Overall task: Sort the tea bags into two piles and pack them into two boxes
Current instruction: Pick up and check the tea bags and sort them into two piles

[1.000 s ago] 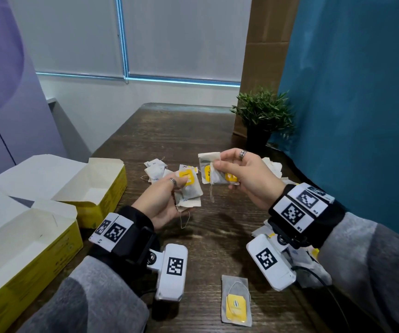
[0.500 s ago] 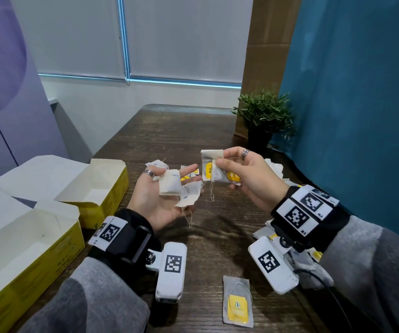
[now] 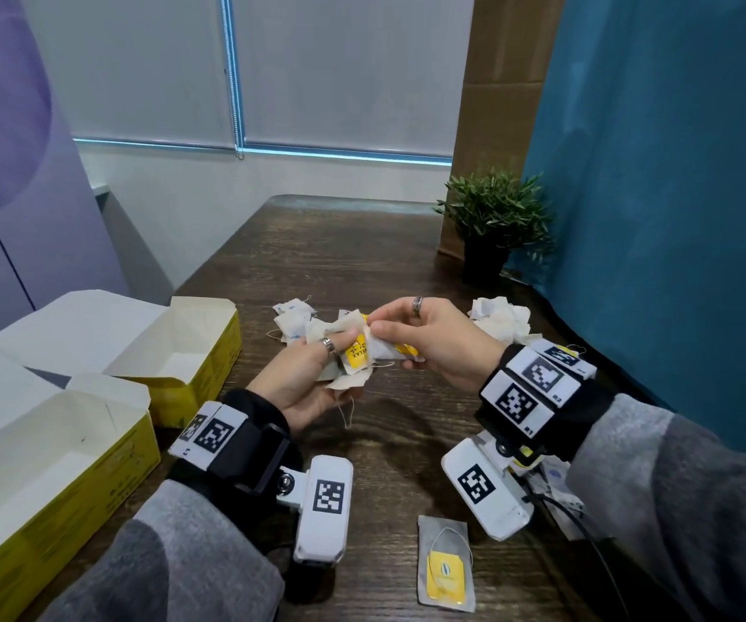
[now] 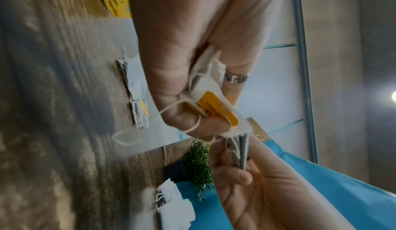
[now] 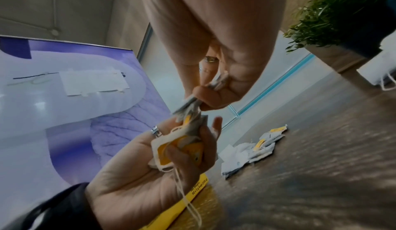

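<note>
My left hand [image 3: 312, 374] grips a bunch of yellow-tagged tea bags [image 3: 355, 354], strings dangling; the same tea bags [image 4: 214, 103] fill the left wrist view. My right hand [image 3: 425, 338] pinches a thin stack of tea bags [image 5: 193, 101] between thumb and fingers, its edge touching the left hand's bunch. A pile of white tea bags [image 3: 292, 318] lies on the table behind the hands, another white pile [image 3: 501, 318] at the right. One yellow-tagged tea bag [image 3: 445, 563] lies near the front edge. Two open yellow boxes [image 3: 191, 347] [image 3: 48, 451] stand at the left.
A potted plant [image 3: 494, 222] stands at the back right by a blue curtain [image 3: 658, 195]. More tea bags [image 3: 559, 491] lie under my right wrist. The dark wooden table [image 3: 339, 253] stretches back toward the window wall.
My left hand has curled round its tea bags and turned toward the right hand. The two hands have come together, so both bunches now touch.
</note>
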